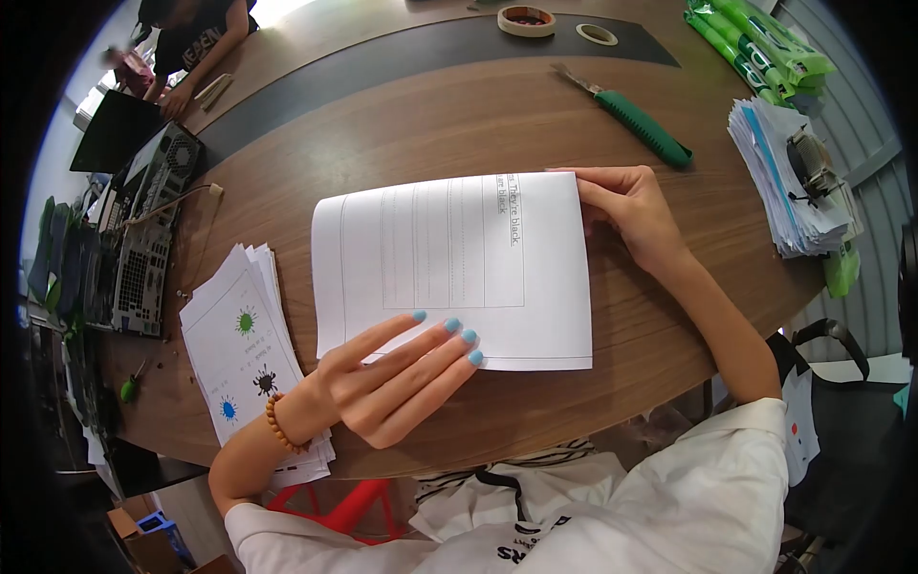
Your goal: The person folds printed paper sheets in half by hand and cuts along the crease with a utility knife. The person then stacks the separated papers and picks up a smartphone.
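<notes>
A white printed sheet (454,258), bent over at its left side, lies on the brown wooden table in front of me. My left hand (406,378) rests on its lower edge, fingers stretched out and pointing right. At the sheet's upper right corner, my right hand (626,210) pinches the paper between thumb and fingers. A stack of papers with green, black and blue splats (225,349) sits to the left, partly under my left wrist.
A green-handled knife (643,127) lies beyond the sheet, with tape rolls (526,21) farther back. Clipped papers (784,182) and green packages (755,48) are at the right. A computer case (148,230) stands left. Another person (196,43) is at the far left.
</notes>
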The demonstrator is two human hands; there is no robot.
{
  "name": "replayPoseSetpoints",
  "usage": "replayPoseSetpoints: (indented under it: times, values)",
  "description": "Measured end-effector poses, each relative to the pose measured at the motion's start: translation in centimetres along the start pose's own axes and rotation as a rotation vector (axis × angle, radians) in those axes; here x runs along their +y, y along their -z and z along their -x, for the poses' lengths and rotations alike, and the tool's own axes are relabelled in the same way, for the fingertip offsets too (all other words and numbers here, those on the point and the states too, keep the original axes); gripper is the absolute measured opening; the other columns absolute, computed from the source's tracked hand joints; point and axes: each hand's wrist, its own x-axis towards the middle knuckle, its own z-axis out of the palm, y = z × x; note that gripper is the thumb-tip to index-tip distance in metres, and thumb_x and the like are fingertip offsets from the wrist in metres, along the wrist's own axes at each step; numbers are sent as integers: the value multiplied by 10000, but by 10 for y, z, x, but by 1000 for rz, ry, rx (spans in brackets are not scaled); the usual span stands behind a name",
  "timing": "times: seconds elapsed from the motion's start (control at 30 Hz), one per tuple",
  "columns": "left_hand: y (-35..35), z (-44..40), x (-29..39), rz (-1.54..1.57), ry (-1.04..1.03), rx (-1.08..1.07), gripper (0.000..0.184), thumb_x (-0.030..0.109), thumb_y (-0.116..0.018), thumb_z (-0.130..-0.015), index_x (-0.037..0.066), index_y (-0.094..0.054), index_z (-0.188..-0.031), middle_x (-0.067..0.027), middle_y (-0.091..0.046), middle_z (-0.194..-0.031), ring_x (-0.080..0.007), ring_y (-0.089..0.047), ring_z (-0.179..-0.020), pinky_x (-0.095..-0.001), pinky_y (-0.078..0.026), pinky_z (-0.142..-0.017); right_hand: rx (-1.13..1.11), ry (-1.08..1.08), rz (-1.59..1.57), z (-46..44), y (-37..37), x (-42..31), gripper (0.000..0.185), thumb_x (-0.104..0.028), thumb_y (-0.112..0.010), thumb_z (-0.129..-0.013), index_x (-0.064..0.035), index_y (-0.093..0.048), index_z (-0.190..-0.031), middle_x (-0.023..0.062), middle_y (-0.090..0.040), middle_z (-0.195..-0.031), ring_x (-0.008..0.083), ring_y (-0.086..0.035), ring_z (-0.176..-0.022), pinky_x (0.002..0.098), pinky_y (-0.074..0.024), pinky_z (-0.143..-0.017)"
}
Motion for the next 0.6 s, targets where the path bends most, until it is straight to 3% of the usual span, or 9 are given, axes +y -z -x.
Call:
replayPoseSetpoints:
  times: [0.17, 0.4, 0.53, 0.6]
  values:
    - [-7, 0, -3, -31, -157, -129, 176, 100, -612, -770, 33, -682, -917, -90, -690, -913, -195, -672, -841, -363, -490, -880, -12, -29, -32, 1, 0, -2, 204, -86, -584, -847, 38, -661, -990, 114, -678, -849, 132, -630, -725, 238, -515, -590]
    - [-20, 5, -8, 104, -81, -131, 159, 75, -595, -747, -6, -663, -866, -129, -678, -908, -198, -670, -809, -310, -560, -725, -54, -26, -4, -1, 1, -1, 239, -86, -558, -857, 41, -637, -1044, 126, -666, -891, 139, -621, -764, 240, -513, -643]
    - [-19, 4, -9, 110, -89, -136, 162, 81, -596, -750, -5, -664, -870, -128, -677, -915, -199, -671, -804, -303, -563, -717, -67, -106, -154, 0, -1, -9, 261, -133, -596, -852, 36, -637, -1046, 112, -664, -873, 132, -608, -746, 239, -498, -681]
    - [-20, 5, -8, 115, -84, -137, 167, 78, -589, -758, -5, -663, -882, -127, -676, -920, -202, -671, -804, -306, -562, -724, -61, -52, -35, 2, -4, -5, 272, -154, -617, -844, 31, -641, -1041, 109, -666, -874, 131, -608, -747, 239, -495, -680]
